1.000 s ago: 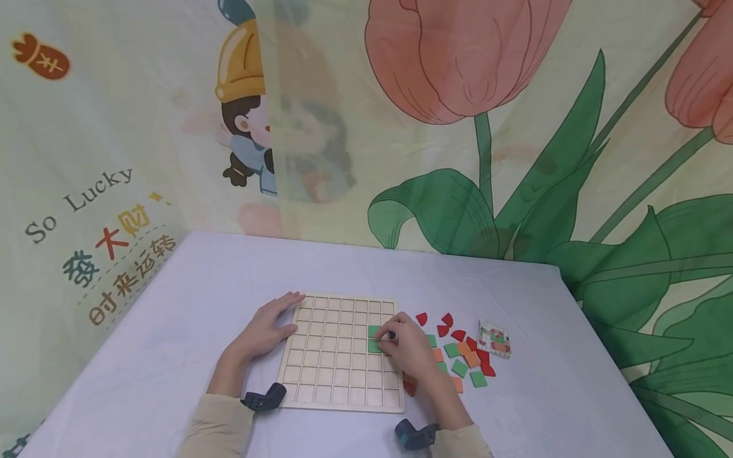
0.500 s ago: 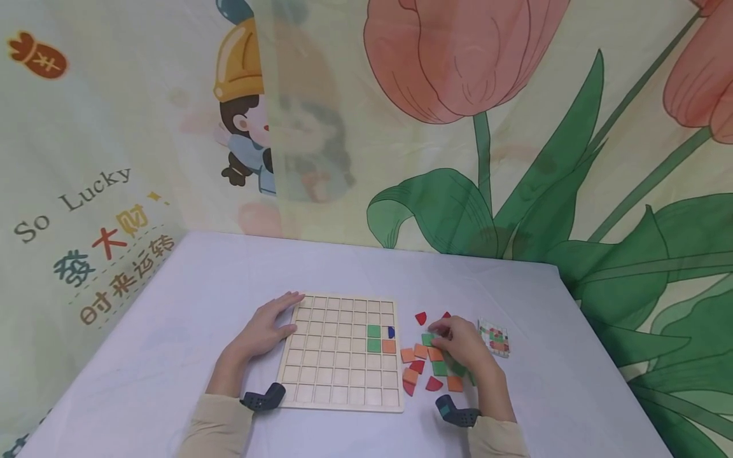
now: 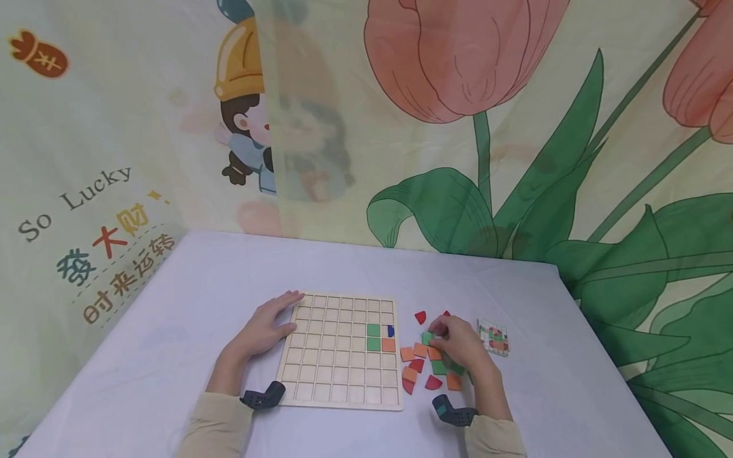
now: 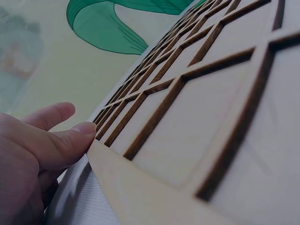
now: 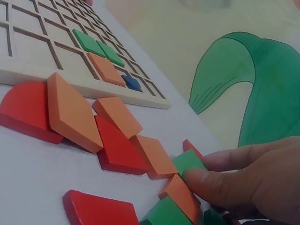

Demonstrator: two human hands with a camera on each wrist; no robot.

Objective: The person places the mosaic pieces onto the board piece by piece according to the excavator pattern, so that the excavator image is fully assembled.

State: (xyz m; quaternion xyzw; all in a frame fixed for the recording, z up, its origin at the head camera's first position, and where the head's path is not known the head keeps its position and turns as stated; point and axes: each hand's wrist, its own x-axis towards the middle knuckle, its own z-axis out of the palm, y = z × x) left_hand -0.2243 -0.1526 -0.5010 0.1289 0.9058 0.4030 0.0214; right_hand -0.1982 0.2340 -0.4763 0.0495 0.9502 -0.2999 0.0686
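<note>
A wooden grid board [image 3: 332,404] lies on the white table, with two green tiles [image 3: 373,337], an orange tile [image 3: 388,345] and a blue piece [image 3: 390,331] in cells near its right side. My left hand [image 3: 266,324] rests along the board's left edge; in the left wrist view its thumb [image 4: 85,128] touches the frame's rim. To the right of the board, my right hand [image 3: 460,340] reaches into the loose pieces. Its thumb and forefinger pinch a green square tile [image 5: 188,161] in the right wrist view.
Loose orange tiles [image 5: 154,157], red quarter-round pieces [image 5: 119,150] and more green tiles [image 5: 166,213] lie scattered right of the board, some overlapping. Beyond my right hand is a small printed pattern card [image 3: 494,337]. A printed curtain [image 3: 321,127] hangs behind the table.
My right hand has moved right, from the board's cells to the loose pieces, uncovering an orange tile and a blue piece in the grid. The left hand has stayed put.
</note>
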